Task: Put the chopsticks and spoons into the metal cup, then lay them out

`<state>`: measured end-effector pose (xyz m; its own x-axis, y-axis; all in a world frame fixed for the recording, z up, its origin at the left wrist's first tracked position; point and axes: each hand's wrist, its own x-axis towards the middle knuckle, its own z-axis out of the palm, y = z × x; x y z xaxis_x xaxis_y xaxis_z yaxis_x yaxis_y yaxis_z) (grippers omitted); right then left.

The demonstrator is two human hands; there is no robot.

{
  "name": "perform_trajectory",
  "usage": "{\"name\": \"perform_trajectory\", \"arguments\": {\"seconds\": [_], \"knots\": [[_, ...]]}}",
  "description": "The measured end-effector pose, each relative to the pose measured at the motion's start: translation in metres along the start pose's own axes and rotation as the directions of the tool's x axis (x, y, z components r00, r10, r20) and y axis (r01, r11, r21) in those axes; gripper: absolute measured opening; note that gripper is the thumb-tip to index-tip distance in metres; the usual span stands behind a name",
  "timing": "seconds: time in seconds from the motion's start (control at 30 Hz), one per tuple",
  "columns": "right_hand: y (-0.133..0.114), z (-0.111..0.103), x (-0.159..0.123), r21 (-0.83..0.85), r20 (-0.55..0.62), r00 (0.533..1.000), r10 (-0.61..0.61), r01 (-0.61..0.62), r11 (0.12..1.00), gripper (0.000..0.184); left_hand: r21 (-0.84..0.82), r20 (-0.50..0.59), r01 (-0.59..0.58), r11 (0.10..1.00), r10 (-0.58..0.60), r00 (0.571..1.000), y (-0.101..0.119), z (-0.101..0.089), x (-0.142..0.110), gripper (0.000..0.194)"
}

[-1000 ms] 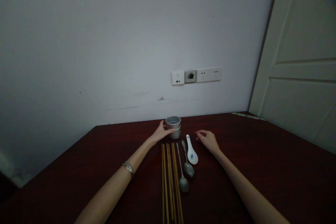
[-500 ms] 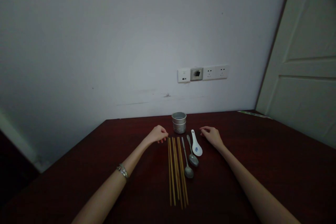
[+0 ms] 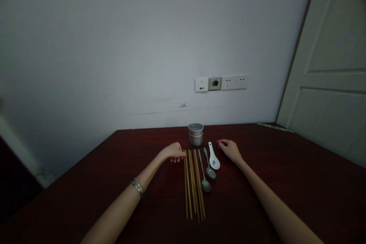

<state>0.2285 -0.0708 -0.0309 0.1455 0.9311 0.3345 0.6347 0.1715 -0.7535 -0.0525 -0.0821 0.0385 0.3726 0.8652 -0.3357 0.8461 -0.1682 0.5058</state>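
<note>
My left hand (image 3: pixel 175 152) is curled at the upper ends of the chopsticks (image 3: pixel 192 187), its thumb and finger closed on the leftmost ones. The several wooden chopsticks lie side by side, pointing away from me. Right of them rest two metal spoons, a long-handled one (image 3: pixel 205 186) and a shorter one (image 3: pixel 211 174). A white ceramic soup spoon (image 3: pixel 214 162) with a blue mark lies beside these. My right hand (image 3: pixel 230 150) rests on the table, fingers loosely closed, nothing visible in them. Behind the chopsticks stands a grey metal cup (image 3: pixel 196 139), apparently two stacked.
The dark red wooden table (image 3: pixel 148 217) meets a white wall (image 3: pixel 160 53) at its far edge. Sockets (image 3: pixel 233 82) are set in the wall. A pale panelled door (image 3: pixel 334 110) stands at the right, and a thin printed strip (image 3: pixel 274 127) lies at the back right.
My left hand has let go of the metal cup and come down to the chopsticks' upper ends. My right hand stays in place beside the white spoon. The view has shifted slightly.
</note>
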Motion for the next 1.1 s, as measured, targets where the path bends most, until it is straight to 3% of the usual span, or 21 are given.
{"name": "perform_trajectory", "arguments": {"seconds": [0.17, 0.4, 0.73, 1.1], "knots": [[0.002, 0.002, 0.001, -0.017, -0.012, 1.000, -0.025, 0.025, 1.000, 0.030, 0.097, 0.003, 0.004, 0.995, -0.005, 1.000, 0.000, 0.009, 0.001, 0.030], [0.003, 0.002, 0.001, -0.029, -0.007, 0.999, -0.032, 0.032, 0.999, 0.030, 0.224, -0.111, 0.031, 0.974, -0.007, 0.994, -0.001, 0.020, 0.008, 0.030], [-0.003, -0.001, -0.001, -0.050, -0.002, 0.999, -0.035, 0.034, 0.998, 0.030, 0.272, -0.192, 0.074, 0.959, -0.022, 0.981, 0.004, 0.019, 0.001, 0.029], [-0.002, 0.000, -0.001, -0.072, 0.002, 0.999, -0.038, 0.038, 0.997, 0.029, 0.322, -0.310, 0.126, 0.938, -0.021, 0.951, -0.001, 0.028, 0.013, 0.034]]}}
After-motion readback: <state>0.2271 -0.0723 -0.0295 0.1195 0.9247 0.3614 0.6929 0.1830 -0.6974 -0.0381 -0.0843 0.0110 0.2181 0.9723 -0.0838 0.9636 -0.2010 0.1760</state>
